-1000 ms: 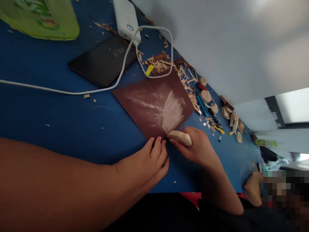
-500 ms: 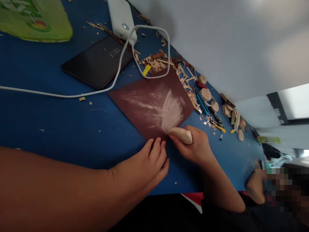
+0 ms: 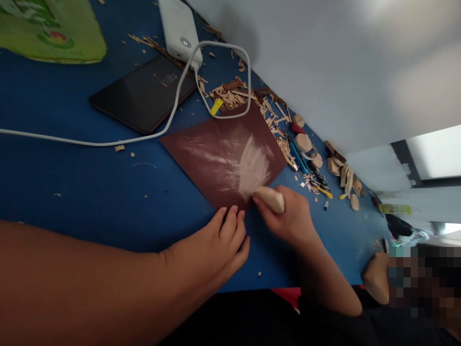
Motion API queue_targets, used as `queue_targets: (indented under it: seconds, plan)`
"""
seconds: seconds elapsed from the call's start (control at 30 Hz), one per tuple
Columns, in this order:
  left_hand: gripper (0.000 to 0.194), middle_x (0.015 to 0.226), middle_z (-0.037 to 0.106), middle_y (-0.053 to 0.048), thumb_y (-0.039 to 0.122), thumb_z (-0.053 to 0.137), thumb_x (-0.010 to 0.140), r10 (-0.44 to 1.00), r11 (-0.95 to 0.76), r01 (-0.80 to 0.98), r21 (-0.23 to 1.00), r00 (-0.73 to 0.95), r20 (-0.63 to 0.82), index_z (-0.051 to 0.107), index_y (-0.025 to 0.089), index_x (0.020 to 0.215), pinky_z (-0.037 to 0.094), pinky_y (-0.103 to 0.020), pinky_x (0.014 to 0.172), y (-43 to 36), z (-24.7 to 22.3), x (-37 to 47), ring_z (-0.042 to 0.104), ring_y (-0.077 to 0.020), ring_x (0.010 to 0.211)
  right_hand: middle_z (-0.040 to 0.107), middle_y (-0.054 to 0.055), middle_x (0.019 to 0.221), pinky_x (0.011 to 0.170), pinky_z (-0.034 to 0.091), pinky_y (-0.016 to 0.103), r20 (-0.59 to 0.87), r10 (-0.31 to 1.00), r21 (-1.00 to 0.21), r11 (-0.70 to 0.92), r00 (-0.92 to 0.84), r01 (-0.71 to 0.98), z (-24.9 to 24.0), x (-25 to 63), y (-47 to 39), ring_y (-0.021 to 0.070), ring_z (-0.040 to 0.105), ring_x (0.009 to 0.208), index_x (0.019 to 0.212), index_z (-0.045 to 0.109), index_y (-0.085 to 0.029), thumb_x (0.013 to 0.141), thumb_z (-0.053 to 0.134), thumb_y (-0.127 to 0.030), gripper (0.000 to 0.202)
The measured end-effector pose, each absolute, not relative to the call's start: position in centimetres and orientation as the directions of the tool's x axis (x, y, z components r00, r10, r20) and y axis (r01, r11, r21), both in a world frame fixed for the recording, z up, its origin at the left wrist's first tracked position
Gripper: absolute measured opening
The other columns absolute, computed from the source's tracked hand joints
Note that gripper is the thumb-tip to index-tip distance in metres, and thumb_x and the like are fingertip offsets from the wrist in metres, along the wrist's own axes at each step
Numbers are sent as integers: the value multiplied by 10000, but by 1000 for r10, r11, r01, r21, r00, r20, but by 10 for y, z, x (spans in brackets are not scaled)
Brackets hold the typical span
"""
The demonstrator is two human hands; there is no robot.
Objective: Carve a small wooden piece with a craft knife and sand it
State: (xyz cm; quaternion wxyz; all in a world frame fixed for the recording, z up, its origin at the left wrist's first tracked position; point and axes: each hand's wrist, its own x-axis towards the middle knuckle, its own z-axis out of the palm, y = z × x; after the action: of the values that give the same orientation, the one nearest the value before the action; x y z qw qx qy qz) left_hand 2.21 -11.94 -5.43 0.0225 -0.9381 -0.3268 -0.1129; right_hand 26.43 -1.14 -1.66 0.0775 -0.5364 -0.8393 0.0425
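Observation:
A sheet of brown sandpaper (image 3: pixel 212 154) lies on the blue tabletop, streaked with pale wood dust. My right hand (image 3: pixel 293 214) is closed around a light piece of wood (image 3: pixel 270 198) with a rounded tip, its front end over the dustiest patch near the sheet's close corner. My left hand (image 3: pixel 223 240) rests flat with its fingers stretched out, the fingertips at the sandpaper's near corner; nothing is held in it.
Wood shavings (image 3: pixel 234 96), cutting tools (image 3: pixel 297 154) and wood offcuts (image 3: pixel 342 168) line the wall. A phone (image 3: pixel 140 96), a white power bank (image 3: pixel 180 33) with its cable (image 3: pixel 90 143), and a green bag (image 3: pixel 61 33) lie left. Another person's arm (image 3: pixel 376 278) shows at right.
The whole view has shifted slightly. My right hand still grips the piece of wood, nearly in the same place on the sandpaper, and my left hand has stayed put.

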Motion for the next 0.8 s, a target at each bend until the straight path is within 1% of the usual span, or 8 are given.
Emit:
queue_targets:
  seconds: [0.07,0.17,0.33,0.47,0.6,0.63,0.73,0.8]
  plan:
    - [660,1545,662,-213,543,690,904,602,-789,614,20,766,226,650,232,1485,459,-571,1176,-119,-55,22,646,-447,1392,685,20,713,640,416,318,54,907,-169,420,-417,892,-16,265,-13,197,644,653,815,649,-243,975,707,-558,358]
    - [710,1548,660,-217,594,669,898,585,-801,599,-2,783,210,627,225,1504,472,-576,1164,-119,-56,22,651,-455,1388,676,19,684,595,387,319,138,940,-144,330,-312,933,-15,266,-14,201,624,613,804,639,-249,952,718,-580,371]
    - [670,1530,675,-205,565,658,910,596,-790,614,-9,770,230,637,226,1488,469,-579,1160,-119,-57,22,658,-444,1379,684,21,710,634,408,319,45,904,-158,426,-425,891,-16,265,-16,193,632,637,819,644,-245,975,703,-557,353]
    - [733,1560,655,-199,580,701,871,589,-799,601,-9,786,187,615,236,1513,466,-573,1173,-119,-55,22,642,-449,1402,691,30,710,608,389,319,168,940,-127,320,-298,939,-17,266,-13,203,639,633,826,650,-237,956,715,-563,357]
    - [697,1533,673,-206,596,661,898,590,-796,605,-8,779,211,634,232,1491,475,-582,1157,-118,-57,23,657,-451,1384,689,22,714,640,414,318,41,905,-159,424,-423,891,-16,267,-14,194,643,647,805,638,-245,975,702,-565,367]
    - [702,1540,668,-207,591,668,894,588,-798,603,-6,780,213,629,233,1496,475,-582,1158,-118,-57,23,654,-452,1387,695,21,715,634,415,317,45,914,-173,404,-402,898,-16,268,-12,195,646,642,813,649,-246,970,706,-576,370]
    - [783,1567,647,-211,621,713,842,580,-807,591,-5,794,184,611,236,1516,475,-576,1164,-117,-55,21,643,-462,1401,717,37,739,624,413,324,161,948,-158,300,-275,941,-16,272,-6,219,662,658,865,691,-239,955,711,-579,353]
    - [821,1565,651,-206,649,734,807,581,-807,590,-1,795,176,618,239,1509,476,-569,1165,-117,-53,20,645,-463,1400,712,41,740,640,417,329,152,939,-141,330,-309,933,-17,272,-5,221,659,666,845,680,-237,960,708,-563,347]
